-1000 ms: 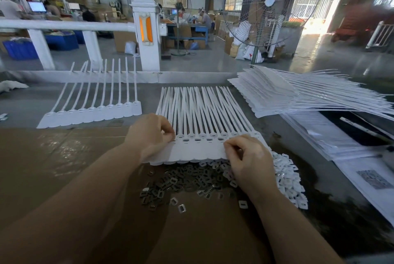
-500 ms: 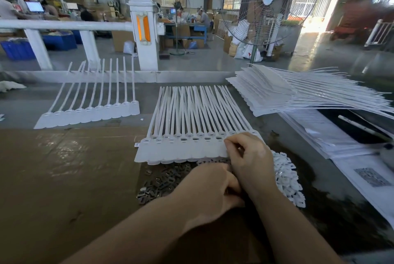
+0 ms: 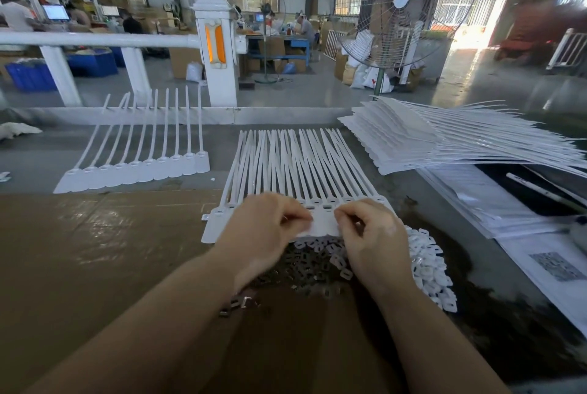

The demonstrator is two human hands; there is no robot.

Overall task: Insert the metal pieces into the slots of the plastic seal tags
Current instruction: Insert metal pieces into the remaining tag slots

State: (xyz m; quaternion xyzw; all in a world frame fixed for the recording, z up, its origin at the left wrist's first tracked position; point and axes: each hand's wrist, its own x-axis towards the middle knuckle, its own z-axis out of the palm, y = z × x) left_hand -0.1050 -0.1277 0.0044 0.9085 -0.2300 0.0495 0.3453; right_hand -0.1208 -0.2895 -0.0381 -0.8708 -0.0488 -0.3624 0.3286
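Tag strip (image 3: pixel 322 228) is pinched by curled left hand (image 3: pixel 260 231) and right hand (image 3: pixel 371 234); metal piece, unseen, should be squared to its slot.

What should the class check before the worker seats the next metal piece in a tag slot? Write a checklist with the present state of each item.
1. Tag strip lies flat in front of the worker, heads toward them: ok.
2. Both hands on the strip's head row, left hand and right hand with fingers curled at its near edge: ok.
3. Metal pieces piled within reach, just below the strip: ok.
4. White clips heaped right of the pile: ok.
5. A metal piece held in either grip: cannot tell, fingertips hide it.
6. Next slot empty and lined up: cannot tell, hands cover most of the row.
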